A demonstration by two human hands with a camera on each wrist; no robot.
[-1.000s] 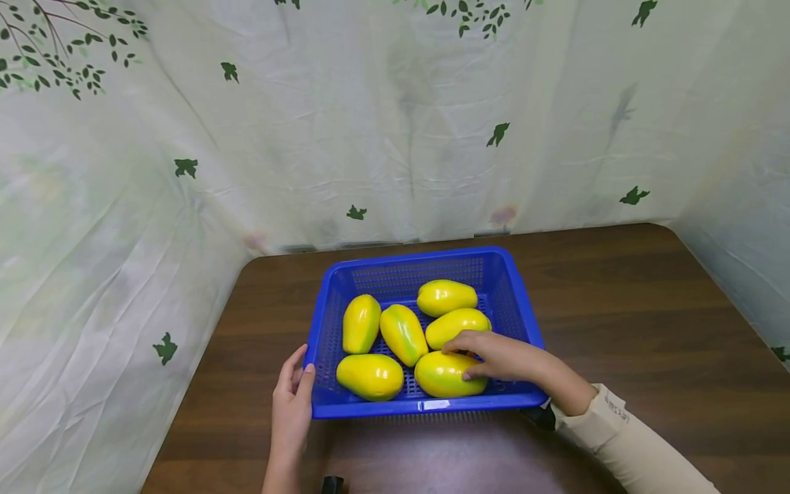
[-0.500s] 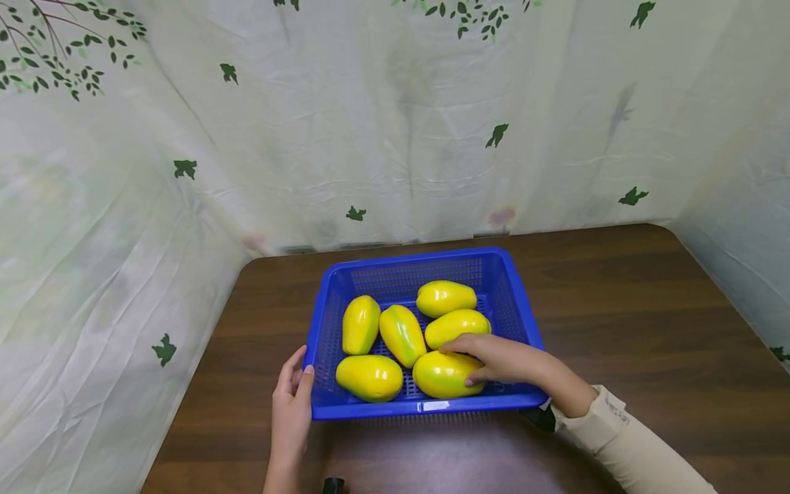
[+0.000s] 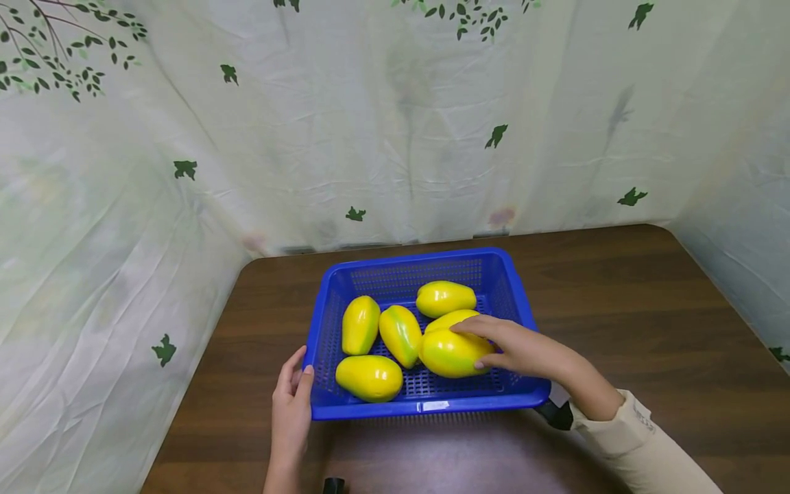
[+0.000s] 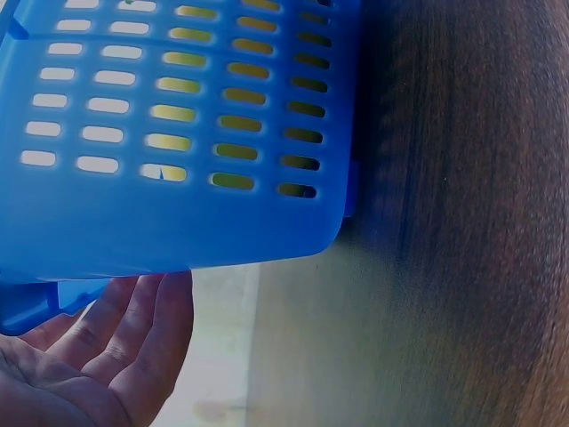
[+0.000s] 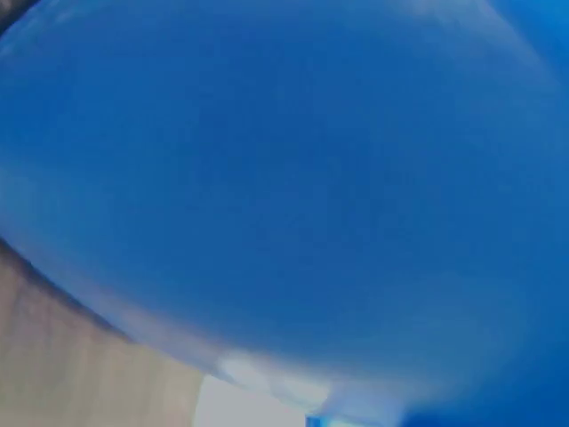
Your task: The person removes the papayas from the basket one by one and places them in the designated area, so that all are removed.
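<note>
Nearest you, your left hand [image 3: 290,405] lies flat, fingers straight, against the blue basket's [image 3: 426,407] near-left corner. Just beyond, your right hand [image 3: 515,346] grips a yellow-green papaya [image 3: 450,353], raised over the basket's near right, its long axis running left-right.

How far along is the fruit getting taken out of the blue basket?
Barely begun. The right hand grips one yellow fruit, raised above the floor of the blue basket, while the left hand rests on the basket's near left corner. Nothing lies on the table outside it. Four fruits are left inside, one nearest the front.
</note>
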